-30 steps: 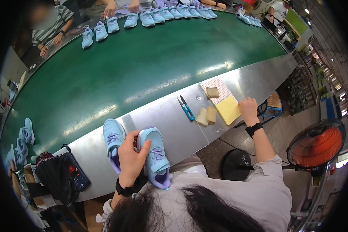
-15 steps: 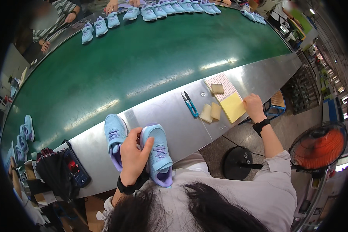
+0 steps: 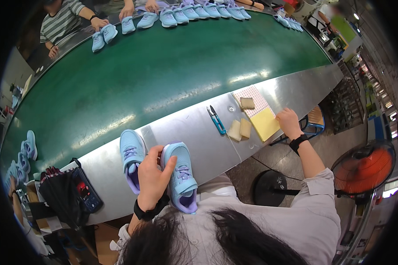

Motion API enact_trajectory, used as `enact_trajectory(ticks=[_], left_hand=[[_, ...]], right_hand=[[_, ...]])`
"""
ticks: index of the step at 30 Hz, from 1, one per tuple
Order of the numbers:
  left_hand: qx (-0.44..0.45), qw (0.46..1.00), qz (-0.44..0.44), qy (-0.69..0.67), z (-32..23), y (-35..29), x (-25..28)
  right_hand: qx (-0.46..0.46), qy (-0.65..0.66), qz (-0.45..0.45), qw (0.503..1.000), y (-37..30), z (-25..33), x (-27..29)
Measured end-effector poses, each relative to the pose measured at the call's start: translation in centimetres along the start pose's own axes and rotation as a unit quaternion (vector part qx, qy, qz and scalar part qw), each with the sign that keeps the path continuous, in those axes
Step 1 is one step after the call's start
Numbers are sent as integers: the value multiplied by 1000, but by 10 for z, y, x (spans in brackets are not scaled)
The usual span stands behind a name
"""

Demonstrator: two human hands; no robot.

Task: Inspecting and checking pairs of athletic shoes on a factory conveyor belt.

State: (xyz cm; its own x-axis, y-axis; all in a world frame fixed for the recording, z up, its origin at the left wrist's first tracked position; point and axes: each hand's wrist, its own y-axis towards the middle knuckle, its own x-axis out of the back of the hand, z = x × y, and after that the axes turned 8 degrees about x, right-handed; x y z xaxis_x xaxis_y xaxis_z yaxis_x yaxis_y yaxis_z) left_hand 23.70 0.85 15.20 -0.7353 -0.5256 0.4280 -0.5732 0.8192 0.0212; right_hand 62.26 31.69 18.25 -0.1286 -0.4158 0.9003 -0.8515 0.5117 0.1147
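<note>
My left hand [image 3: 154,179] grips a light blue child's sneaker [image 3: 180,165] with purple laces and lining, thumb across its side, toe pointing away from me. Its mate, a second sneaker [image 3: 131,150], stands just left of that hand on the metal ledge. Away to the right, my right hand [image 3: 290,123] rests at the edge of a yellow pad [image 3: 265,123], fingers curled in; whatever they hold, if anything, is hidden. Beside the pad are a pink-patterned sheet [image 3: 251,96], a brown sponge block [image 3: 247,103], pale sponge pieces [image 3: 240,129] and teal thread snips [image 3: 216,121].
A green belt [image 3: 163,66] runs beyond the metal ledge [image 3: 194,128]. Several matching sneakers [image 3: 190,13] line its far side, where co-workers' hands are busy; more sit at far left. A black bag [image 3: 64,198] and phone [image 3: 87,192] lie left. A fan [image 3: 363,169] stands right.
Across the belt, a co-worker in a striped shirt has reached onto a sneaker and brought it against the one beside it. My hands look unchanged.
</note>
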Motion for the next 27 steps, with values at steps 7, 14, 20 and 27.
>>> enact_trajectory(ticks=[7,14,20,27], left_hand=[[5,1000,19,-11,-2,-2,3],[18,999,35,-7,-6,-2,6],[11,999,38,-1,-4,-1,6],[20,999,33,-4,-2,-3,8]], right_hand=[[16,0,30,999,-3,-1,2],[-16,17,-24,999,-5,8,6],[-4,-80,22,997,-7,17,0],[-167,39,-46,984,-1,17,10]])
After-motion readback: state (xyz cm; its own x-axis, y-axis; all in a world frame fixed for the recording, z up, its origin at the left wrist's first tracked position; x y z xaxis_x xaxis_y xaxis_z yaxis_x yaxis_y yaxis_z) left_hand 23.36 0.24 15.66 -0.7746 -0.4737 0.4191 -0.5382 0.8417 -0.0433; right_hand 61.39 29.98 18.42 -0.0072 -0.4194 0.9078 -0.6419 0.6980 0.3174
